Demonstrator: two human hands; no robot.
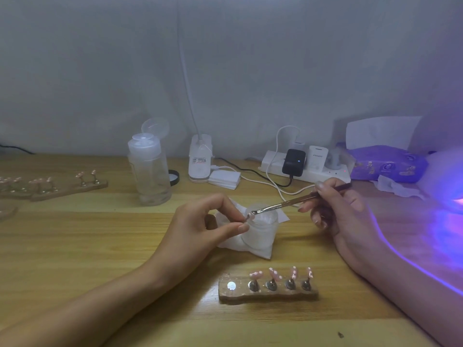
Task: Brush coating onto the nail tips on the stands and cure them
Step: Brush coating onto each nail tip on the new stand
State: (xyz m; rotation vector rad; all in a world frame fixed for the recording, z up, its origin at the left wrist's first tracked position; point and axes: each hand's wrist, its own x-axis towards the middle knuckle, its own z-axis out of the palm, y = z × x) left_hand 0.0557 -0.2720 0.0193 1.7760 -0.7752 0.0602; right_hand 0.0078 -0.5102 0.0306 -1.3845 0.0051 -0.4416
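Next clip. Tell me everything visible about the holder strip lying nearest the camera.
The holder strip is a long, brownish, rough-edged block, wood or cork by its look, lying flat on the wooden table between the forearms. Five places run along its top. The leftmost is a bare, shiny round disc. The other four carry small dark metal stands, each topped with a pink nail tip with pale dots, tilted different ways. Only the table touches it.

A pale wall (225, 58) backs the wooden table (75, 241); violet light (446, 221) (from the right) washes over it.
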